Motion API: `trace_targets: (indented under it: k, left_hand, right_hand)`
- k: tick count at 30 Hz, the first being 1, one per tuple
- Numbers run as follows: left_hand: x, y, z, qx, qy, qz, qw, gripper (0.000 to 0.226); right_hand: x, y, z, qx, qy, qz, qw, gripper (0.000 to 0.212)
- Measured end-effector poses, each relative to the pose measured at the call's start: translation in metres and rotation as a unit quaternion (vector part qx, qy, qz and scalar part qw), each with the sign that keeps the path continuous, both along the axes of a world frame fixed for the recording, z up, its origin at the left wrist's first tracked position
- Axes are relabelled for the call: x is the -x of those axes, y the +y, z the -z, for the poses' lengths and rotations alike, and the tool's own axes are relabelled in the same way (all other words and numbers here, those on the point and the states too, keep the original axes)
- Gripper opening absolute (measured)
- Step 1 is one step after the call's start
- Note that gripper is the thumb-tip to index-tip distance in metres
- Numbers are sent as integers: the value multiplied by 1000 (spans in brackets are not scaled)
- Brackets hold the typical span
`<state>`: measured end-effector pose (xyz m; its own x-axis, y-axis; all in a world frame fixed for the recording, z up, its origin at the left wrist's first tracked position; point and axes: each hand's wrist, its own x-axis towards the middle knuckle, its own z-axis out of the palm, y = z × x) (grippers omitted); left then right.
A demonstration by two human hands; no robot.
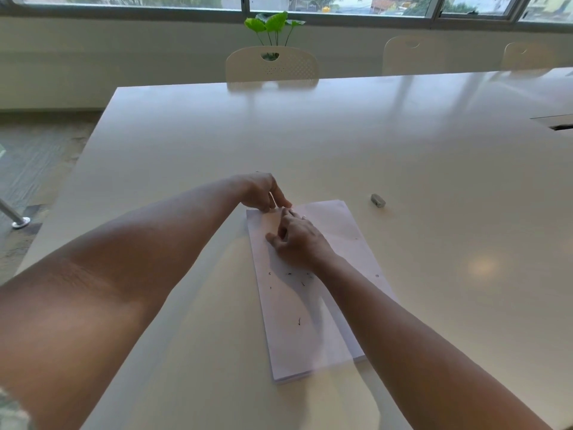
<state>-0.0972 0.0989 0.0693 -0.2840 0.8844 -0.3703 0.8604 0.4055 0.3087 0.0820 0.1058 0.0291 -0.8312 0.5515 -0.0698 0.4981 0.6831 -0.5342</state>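
Note:
A stack of white paper [297,330] lies lengthwise on the cream table [403,144] in front of me, with a few small dark marks on its top sheet. My left hand [262,190] sits at the stack's far left corner, fingertips pointing down onto the paper's far edge. My right hand [299,240] rests on the top sheet just behind that edge, fingers bent and reaching toward the same corner. Whether either hand pinches a sheet is hidden by the fingers.
A small grey eraser [378,200] lies on the table to the right of the stack. Three cream chairs [272,67] stand along the far side, a green plant [273,24] behind them. The table's left edge drops to the floor.

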Motion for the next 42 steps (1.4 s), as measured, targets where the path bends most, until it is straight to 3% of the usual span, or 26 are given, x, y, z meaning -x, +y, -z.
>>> trace_targets:
  k: [10, 13, 16, 20, 26, 30, 33, 36, 39, 42]
  left_hand:
    - [-1, 1, 4, -36, -15, -15, 999, 47]
    - [0, 1, 6, -40, -18, -20, 999, 48]
    - [1, 0, 7, -36, -15, -19, 999, 51]
    - [2, 1, 8, -35, -19, -18, 999, 49]
    - [1, 0, 9, -39, -17, -24, 999, 49]
    - [1, -2, 9, -43, -22, -26, 999, 51]
    - [1, -6, 10, -45, -27, -26, 998, 52]
    - [0, -9, 11, -52, -30, -21, 998, 52]
    - [-1, -11, 12, -65, -30, -18, 997, 53]
    - [-2, -14, 14, -77, -31, -18, 996, 53]
  right_hand:
    - [12, -52, -10, 37, 13, -134, 990, 36]
    - [16, -53, -8, 12, 62, -88, 994, 36]
    - [21, -55, -2, -27, 11, -111, 993, 37]
    - [17, -68, -9, 45, 26, -169, 984, 38]
    - [15, -56, -3, 18, 73, -63, 995, 35]
    - [11, -60, -2, 55, 39, -131, 989, 32]
    - [6, -58, -7, 101, 106, -77, 986, 24]
    - [-3, -39, -6, 64, 140, 27, 988, 30]
    - [-17, -17, 1, 8, 112, 122, 986, 40]
    - [-29, -5, 9, -19, 29, 186, 982, 61]
